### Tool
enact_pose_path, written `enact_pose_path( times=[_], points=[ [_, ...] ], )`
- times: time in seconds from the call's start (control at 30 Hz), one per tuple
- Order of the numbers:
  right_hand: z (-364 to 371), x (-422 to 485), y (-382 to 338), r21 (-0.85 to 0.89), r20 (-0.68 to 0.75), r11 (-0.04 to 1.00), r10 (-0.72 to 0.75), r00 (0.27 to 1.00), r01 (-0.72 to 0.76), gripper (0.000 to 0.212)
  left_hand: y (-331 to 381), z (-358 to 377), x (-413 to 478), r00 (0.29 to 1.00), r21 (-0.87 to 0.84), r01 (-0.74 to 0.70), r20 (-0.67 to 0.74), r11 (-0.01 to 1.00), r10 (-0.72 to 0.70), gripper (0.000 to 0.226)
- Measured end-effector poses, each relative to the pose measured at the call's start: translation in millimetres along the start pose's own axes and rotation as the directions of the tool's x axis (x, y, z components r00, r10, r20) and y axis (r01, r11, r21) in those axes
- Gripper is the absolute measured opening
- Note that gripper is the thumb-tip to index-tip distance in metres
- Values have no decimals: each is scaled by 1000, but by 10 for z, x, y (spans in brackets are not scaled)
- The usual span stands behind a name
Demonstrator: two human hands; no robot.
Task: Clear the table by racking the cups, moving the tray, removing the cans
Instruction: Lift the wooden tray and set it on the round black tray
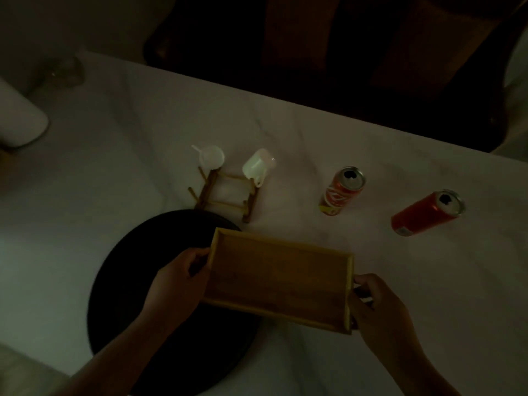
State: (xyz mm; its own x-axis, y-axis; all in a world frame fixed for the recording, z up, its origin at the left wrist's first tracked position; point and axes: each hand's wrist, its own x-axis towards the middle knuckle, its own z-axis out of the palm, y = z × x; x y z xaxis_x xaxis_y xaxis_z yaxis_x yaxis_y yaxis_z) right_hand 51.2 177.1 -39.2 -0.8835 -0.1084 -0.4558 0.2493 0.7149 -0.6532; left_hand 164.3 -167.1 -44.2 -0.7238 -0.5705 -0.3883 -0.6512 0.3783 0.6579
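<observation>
Item under handling: a rectangular wooden tray with a raised rim (278,278), empty, located in the lower centre of the frame. It is held by both short ends and sits tilted in the picture, its left end higher in the frame than its right. The left hand (178,284) is closed on the left short end, fingers curled over the rim. The right hand (380,307) is closed on the right short end, fingertips wrapped at the rim's lower right corner. The tray spans the full gap between the two hands.

The tray's left portion overlaps a large round black disc (143,281) lying on the table in the lower left centre. Whether the tray touches the disc cannot be told.

Just above the tray, at centre frame, stands a small wooden peg rack (225,195). Two white cups hang inverted on its far pegs: the left white cup (212,158) and the right white cup (258,164).

To the right of the rack stands a red and yellow drink can (341,191), opened. Further right is a plain red drink can (427,213), also opened.

All items rest on a white marbled table (314,132). Lighting is dim.
</observation>
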Motion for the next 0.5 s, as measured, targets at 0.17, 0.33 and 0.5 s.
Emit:
enact_pose_path(
  times=[0.17,0.33,0.5],
  points=[
    [375,-71,-151,15,64,1000,10,998,-11,25,-239,-258,35,998,33,42,-54,999,-40,23],
    [696,-146,-288,81,145,995,41,989,-53,29,-517,-485,58,994,115,70,-87,991,-60,28],
    [917,-198,-452,88,212,994,49,976,-69,33,-753,-666,97,989,134,102,-121,986,-85,30]
  ],
)
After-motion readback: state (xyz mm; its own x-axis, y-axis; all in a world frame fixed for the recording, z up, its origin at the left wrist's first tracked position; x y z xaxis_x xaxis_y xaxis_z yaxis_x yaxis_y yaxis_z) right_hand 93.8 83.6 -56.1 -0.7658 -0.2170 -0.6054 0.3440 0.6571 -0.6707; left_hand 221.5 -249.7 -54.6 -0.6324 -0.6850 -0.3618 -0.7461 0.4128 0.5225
